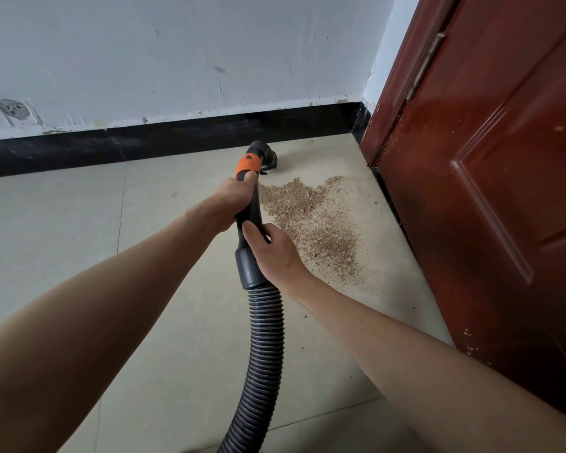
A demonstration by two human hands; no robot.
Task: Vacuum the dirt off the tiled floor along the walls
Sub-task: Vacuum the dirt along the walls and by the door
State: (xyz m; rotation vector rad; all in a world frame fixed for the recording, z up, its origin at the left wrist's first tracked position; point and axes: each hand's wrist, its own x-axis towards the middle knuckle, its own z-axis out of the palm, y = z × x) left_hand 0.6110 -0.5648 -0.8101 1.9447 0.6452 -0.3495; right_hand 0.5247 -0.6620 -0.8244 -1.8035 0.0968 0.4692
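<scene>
Left hand (234, 199): wrapped around the vacuum handle (249, 204).
Right hand (273, 251): the handle is gripped lower down.
Brush nozzle (264, 155): beside the dirt (311, 214).

no readable text, labels, or numbers anywhere

Black vacuum hose (264, 348) with ribbed tube and orange collar, its brush nozzle (264, 155) down on the beige tiled floor (62, 217) beside the black skirting, brown crumbly dirt (317, 220) spread just right of it
</scene>
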